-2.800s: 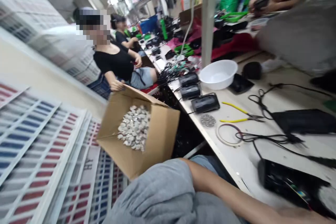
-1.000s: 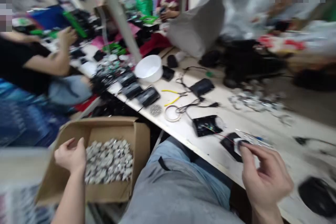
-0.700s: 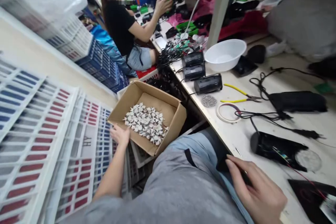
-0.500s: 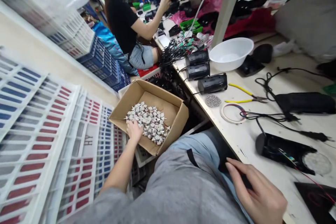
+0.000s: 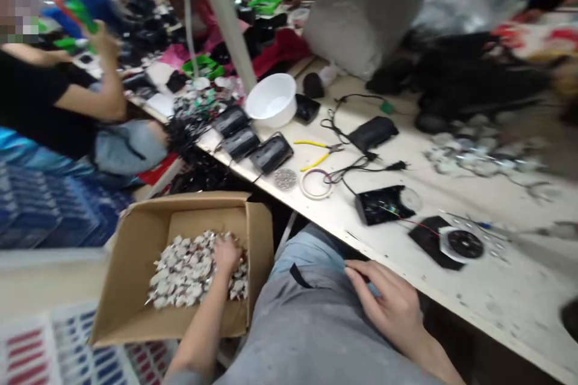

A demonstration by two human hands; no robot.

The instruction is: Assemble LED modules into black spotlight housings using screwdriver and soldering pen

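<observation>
My left hand (image 5: pixel 227 254) reaches into a cardboard box (image 5: pixel 259 252), at the right part of a heap of small white parts (image 5: pixel 180 274). Its fingertips are blurred and partly hidden among the parts, so I cannot see whether it grips any. The parts look knobbly, with some reddish-brown bits between them; their kind is unclear. Over my lap, beside the table's front edge, my right hand (image 5: pixel 391 301) hangs loosely open, thumb and fingers apart and nothing visible in it.
On the table (image 5: pixel 451 301) lie yellow-handled pliers (image 5: pixel 318 153), a tape roll (image 5: pixel 316 184), black housings (image 5: pixel 272 153), an opened housing (image 5: pixel 383 204) with wires and a white bowl (image 5: pixel 271 102). A co-worker (image 5: pixel 67 90) sits at the left. Plastic crates (image 5: pixel 85 343) stand below left.
The view has swung right, showing more of the table. My left hand has moved from the heap's near left side to its right side. My right hand still hangs by the table edge.
</observation>
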